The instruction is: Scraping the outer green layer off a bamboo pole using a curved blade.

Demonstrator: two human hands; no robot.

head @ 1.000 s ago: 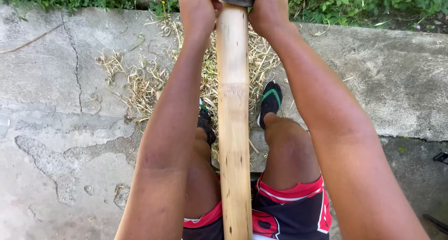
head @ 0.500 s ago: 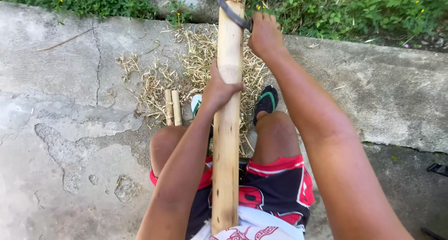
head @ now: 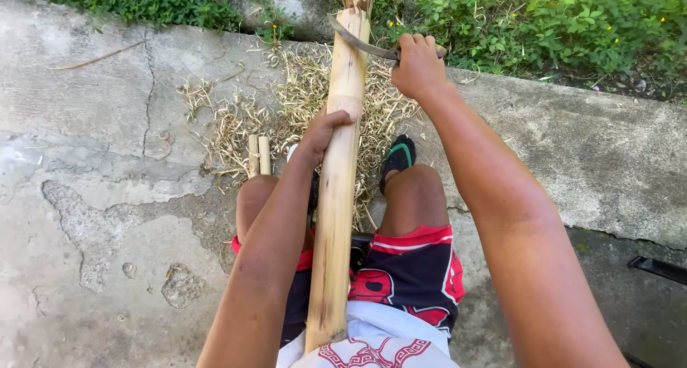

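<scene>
— Two hands at work: left hand [head: 323, 133] wrapped round the bamboo pole [head: 340, 175], which runs up between the knees.
— Right hand [head: 417, 65]?
— Clenched on a curved blade [head: 358, 41] crossing the pole's far end. Bare concrete [head: 100, 168] lies left, shavings [head: 300, 96] ahead, weeds [head: 544, 17] beyond.

I'm looking down on a cracked, weathered concrete slab [head: 93, 168], pale grey with patches where the surface has flaked away. At twelve o'clock a heap of dry straw-like shavings [head: 300, 103] is spread over it, and two short bamboo pieces [head: 258, 153] lie side by side at its ten o'clock edge. A green-strapped sandal [head: 398, 158] is planted among the shavings.
</scene>
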